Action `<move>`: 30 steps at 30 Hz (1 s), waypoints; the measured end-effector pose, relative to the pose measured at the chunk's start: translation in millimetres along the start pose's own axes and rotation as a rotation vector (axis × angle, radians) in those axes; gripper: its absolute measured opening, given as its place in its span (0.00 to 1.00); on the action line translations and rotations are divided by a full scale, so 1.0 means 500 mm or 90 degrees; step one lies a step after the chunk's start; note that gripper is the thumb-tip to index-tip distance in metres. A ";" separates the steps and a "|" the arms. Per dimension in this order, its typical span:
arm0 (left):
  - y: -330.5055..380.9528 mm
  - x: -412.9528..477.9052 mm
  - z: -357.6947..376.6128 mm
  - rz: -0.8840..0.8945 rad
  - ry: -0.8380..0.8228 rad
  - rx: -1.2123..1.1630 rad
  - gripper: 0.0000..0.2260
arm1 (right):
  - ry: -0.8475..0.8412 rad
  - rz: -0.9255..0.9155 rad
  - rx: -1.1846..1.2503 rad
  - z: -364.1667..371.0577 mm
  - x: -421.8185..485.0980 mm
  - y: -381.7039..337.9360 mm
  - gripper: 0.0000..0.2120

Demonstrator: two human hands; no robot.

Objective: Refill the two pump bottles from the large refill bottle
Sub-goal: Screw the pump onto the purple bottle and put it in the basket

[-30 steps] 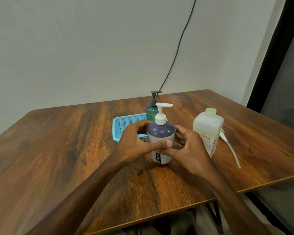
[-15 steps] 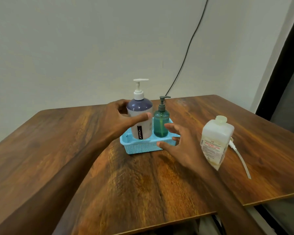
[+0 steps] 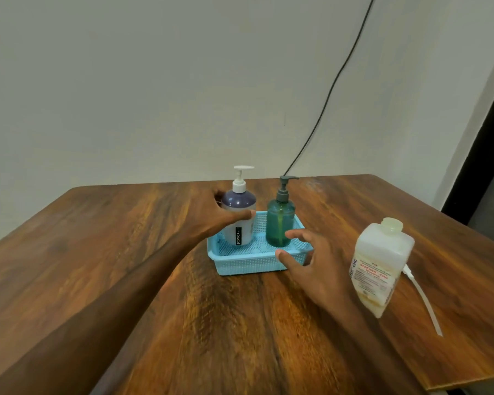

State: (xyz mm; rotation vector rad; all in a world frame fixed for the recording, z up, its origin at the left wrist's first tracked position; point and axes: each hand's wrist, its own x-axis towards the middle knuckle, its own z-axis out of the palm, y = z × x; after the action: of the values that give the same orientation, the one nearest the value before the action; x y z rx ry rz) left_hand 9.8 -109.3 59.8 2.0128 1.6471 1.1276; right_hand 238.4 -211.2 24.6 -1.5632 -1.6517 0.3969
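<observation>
Two hands worked the blue basket (image 3: 248, 266): my left hand (image 3: 211, 219) gripped the purple pump bottle (image 3: 238, 223) to seat it upright; my right hand (image 3: 314, 266) hovered released.

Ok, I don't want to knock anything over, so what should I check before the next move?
1. The purple bottle stands upright in the tray: ok.
2. The left hand grips the purple bottle: ok.
3. The green bottle stands upright in the tray, pump on: ok.
4. The right hand is free, fingers spread, holding nothing: ok.
5. The refill bottle is capped: not ok, its neck is open.
6. The purple bottle is full enough: cannot tell.
</observation>
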 end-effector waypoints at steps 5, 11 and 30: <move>-0.023 0.007 0.020 0.015 -0.010 0.011 0.27 | 0.091 0.012 -0.051 0.010 0.029 -0.007 0.24; -0.043 -0.007 0.025 0.060 -0.020 -0.003 0.31 | 0.030 0.093 -0.012 0.017 0.104 -0.028 0.37; -0.084 -0.026 0.061 0.137 0.051 -0.071 0.34 | 0.032 0.047 -0.100 0.071 0.211 0.003 0.48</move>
State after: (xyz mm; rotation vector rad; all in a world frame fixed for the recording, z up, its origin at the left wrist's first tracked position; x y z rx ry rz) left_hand 2.6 -101.7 7.1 2.1364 1.3939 1.3573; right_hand 223.9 -101.6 36.7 -1.7395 -1.6229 0.2695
